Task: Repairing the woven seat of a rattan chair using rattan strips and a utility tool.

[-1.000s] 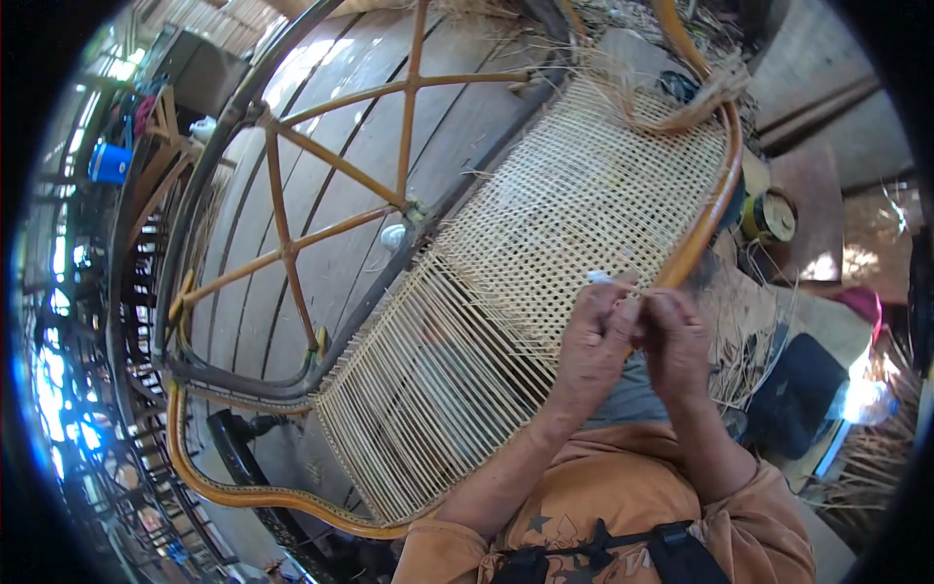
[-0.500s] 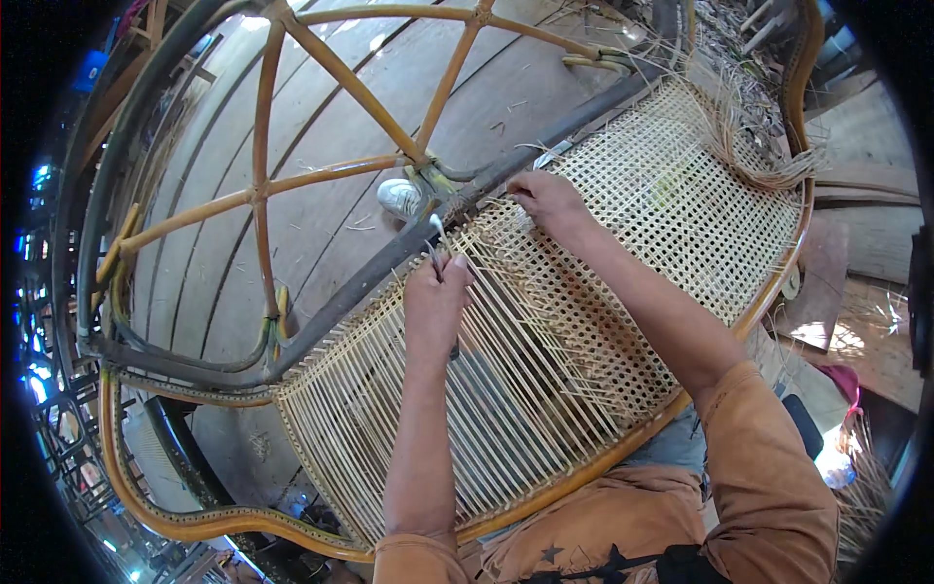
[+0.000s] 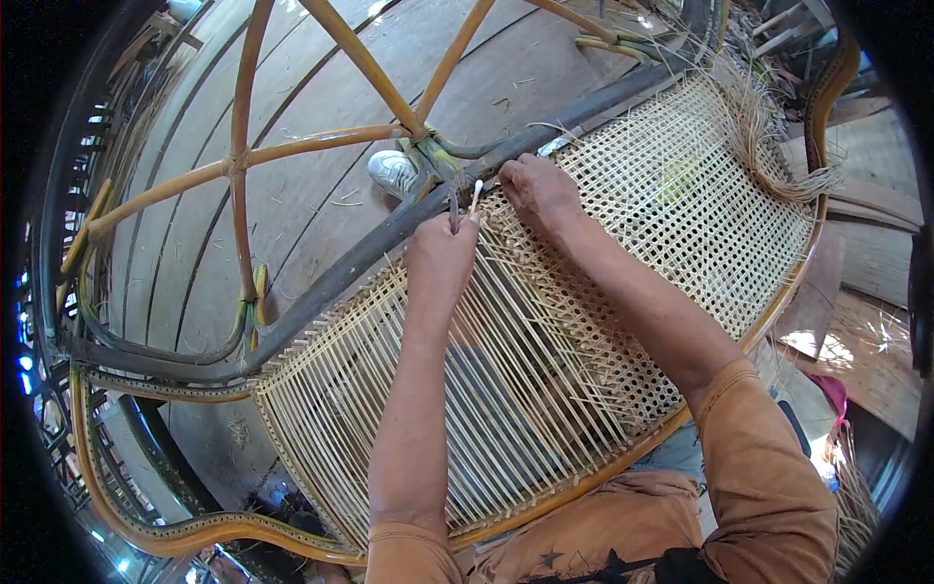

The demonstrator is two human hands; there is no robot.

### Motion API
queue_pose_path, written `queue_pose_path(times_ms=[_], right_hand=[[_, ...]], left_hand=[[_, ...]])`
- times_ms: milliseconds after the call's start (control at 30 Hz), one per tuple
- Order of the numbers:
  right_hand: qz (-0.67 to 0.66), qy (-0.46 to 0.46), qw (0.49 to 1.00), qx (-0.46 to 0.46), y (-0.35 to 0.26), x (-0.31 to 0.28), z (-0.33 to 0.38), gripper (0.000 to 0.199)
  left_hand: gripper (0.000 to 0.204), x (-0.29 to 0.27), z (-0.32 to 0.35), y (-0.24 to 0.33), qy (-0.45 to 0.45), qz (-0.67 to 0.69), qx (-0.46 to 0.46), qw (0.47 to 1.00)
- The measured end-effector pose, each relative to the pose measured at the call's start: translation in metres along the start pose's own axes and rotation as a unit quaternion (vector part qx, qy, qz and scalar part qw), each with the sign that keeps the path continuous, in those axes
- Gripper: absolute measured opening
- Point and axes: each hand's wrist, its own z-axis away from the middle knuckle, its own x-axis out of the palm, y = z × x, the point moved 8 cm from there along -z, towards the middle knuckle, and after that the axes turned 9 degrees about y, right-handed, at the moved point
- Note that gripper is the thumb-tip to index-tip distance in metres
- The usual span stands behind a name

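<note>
Seen from above: left hand [image 3: 443, 255] pinching a thin pale cane strand [image 3: 475, 195] upright at the dark frame edge [image 3: 321, 287]. Right hand [image 3: 537, 190] just beside, fingers curled, pressing the half-woven cane panel [image 3: 681, 204].

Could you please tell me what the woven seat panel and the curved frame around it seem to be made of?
The woven seat panel looks like thin, pale cane strips, matte and unfinished, with loose ends fraying at its far edge. The curved frame appears to be rattan poles, glossy orange-brown as if varnished, bound at the joints with wrapped strips.
</note>
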Motion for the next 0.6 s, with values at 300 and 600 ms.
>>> queue_pose_path(times_ms=[300,600], right_hand=[[-0.065,0.09,0.993,-0.031,-0.001,-0.011,0.01,0.01],[-0.051,0.072,0.995,-0.04,0.0,-0.006,0.009,0.009]], left_hand=[[0.034,0.023,-0.022,0.002,-0.045,-0.081,0.004,0.996],[0.03,0.031,-0.028,-0.001,-0.022,-0.087,0.032,0.995]])
